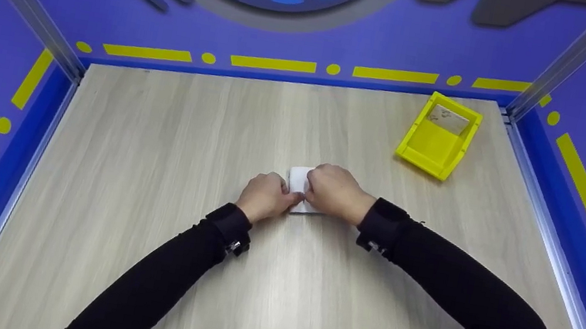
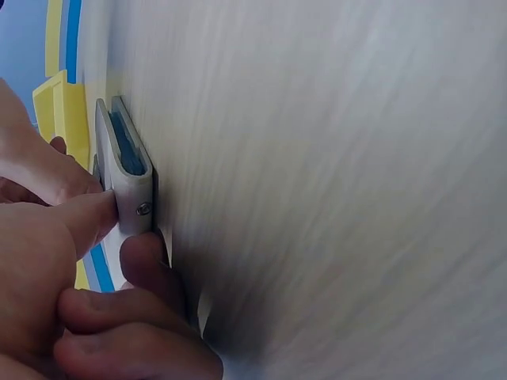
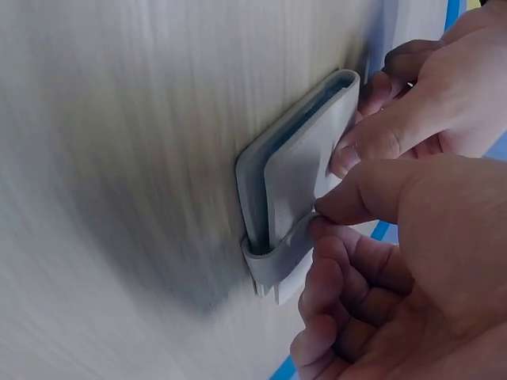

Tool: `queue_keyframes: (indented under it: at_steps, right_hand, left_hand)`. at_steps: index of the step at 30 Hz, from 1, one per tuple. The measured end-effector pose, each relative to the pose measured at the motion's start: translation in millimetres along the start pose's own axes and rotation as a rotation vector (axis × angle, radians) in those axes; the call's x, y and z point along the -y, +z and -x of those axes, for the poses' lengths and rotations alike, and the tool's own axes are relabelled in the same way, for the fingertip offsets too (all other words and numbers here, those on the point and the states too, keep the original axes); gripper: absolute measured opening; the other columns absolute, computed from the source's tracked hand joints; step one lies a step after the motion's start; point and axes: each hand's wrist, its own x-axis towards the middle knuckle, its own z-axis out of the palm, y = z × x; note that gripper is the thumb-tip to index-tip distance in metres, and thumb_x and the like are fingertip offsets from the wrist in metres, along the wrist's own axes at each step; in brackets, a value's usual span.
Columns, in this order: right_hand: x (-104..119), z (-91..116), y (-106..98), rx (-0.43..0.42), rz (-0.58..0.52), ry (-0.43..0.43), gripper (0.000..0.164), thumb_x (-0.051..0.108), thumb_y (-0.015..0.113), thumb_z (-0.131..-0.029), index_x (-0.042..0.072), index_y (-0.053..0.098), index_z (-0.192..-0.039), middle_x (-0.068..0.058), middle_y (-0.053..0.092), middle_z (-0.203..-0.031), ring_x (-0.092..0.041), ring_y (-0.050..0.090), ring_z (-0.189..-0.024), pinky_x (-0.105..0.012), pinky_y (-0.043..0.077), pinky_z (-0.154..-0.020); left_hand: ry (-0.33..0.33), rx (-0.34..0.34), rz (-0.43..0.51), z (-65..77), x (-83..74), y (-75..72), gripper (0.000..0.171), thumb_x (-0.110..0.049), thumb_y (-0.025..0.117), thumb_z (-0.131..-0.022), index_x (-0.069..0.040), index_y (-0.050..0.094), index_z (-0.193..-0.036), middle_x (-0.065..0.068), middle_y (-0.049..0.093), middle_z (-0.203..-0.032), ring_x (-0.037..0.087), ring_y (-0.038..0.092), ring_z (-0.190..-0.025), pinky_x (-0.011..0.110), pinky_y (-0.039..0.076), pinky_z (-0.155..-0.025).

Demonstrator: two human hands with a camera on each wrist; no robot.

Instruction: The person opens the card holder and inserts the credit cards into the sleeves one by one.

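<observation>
A small whitish folded wallet (image 1: 299,179) lies on the table between my hands. In the right wrist view a strap (image 3: 277,260) wraps round one end of it, and a bluish inside shows along the open edge. My right hand (image 1: 340,192) pinches that strap between thumb and forefinger, its other fingers curled. My left hand (image 1: 266,194) grips the wallet's folded edge, thumb (image 2: 91,218) on the upper cover and a finger low at the side. A small metal stud (image 2: 143,209) shows on the fold in the left wrist view. My hands hide part of the wallet in the head view.
A yellow bin (image 1: 432,146) stands at the back right of the wooden table (image 1: 186,129), with a pale marked card (image 1: 448,119) at its far inner end. Blue-purple panels and metal posts close in the back and both sides.
</observation>
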Motion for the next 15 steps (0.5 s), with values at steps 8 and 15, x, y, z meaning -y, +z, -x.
queue_keyframes:
  at_steps: [8, 15]
  right_hand:
    - [1.1, -9.7, -5.2, 0.132, 0.063, -0.022, 0.016, 0.012, 0.063, -0.097, -0.001, 0.068, -0.088, -0.020, 0.073, -0.088, -0.036, 0.066, -0.080, -0.055, 0.061, -0.083]
    - [8.8, -17.8, -9.8, 0.238, 0.124, 0.010, 0.016, 0.012, 0.065, -0.098, 0.001, 0.071, -0.090, -0.018, 0.074, -0.094, -0.028, 0.055, -0.078, -0.052, 0.062, -0.087]
  left_hand:
    - [-0.005, 0.002, 0.000, 0.3, -0.3, -0.9, 0.048, -0.046, 0.080, -0.099, -0.022, 0.057, -0.065, -0.007, 0.054, -0.065, 0.016, 0.051, -0.062, 0.031, 0.037, -0.057]
    - [-0.010, 0.011, 0.016, -0.6, -0.7, -0.8, 0.049, -0.047, 0.082, -0.098, -0.021, 0.058, -0.064, -0.008, 0.054, -0.063, 0.014, 0.051, -0.060, 0.029, 0.038, -0.055]
